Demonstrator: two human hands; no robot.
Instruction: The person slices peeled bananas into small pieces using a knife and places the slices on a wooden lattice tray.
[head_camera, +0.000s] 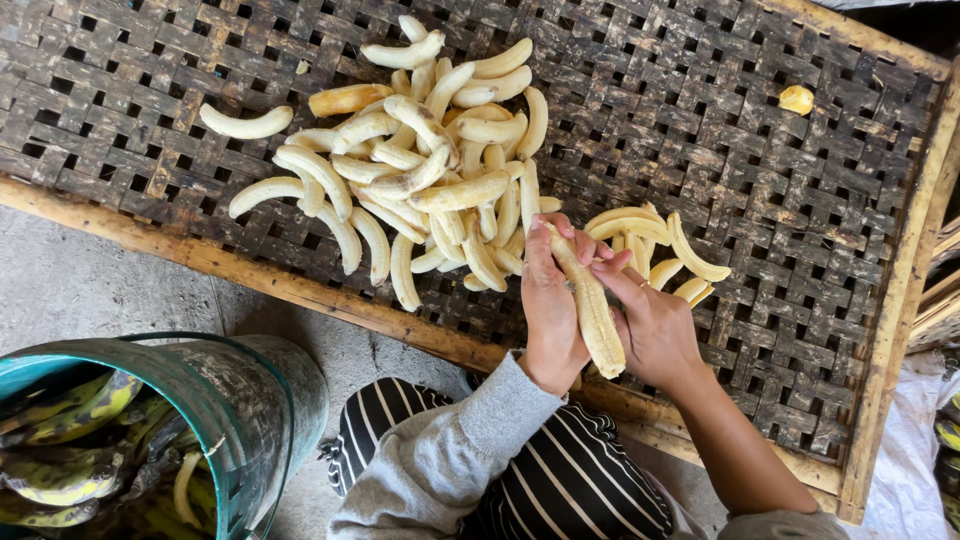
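Counted one peeled banana (592, 310) held between two hands, over the near part of the woven mat (760, 170). Left hand (548, 305) curled against its left side, fingers laid along it; right hand (650, 325) closed around its right side, fingertips pinching near the upper end. Counted one large heap of peeled bananas (440, 170), roughly three dozen though too tangled for an exact figure, just above the hands; a smaller cluster (655, 250) of about seven just right of them; one single banana (246, 124) lying apart at left; one small yellow piece (797, 99) far right. Saw one teal bucket (250, 400) of green banana peels (70, 420) at lower left on the concrete floor (90, 290). Mat dark, edged by a wooden frame (300, 290)
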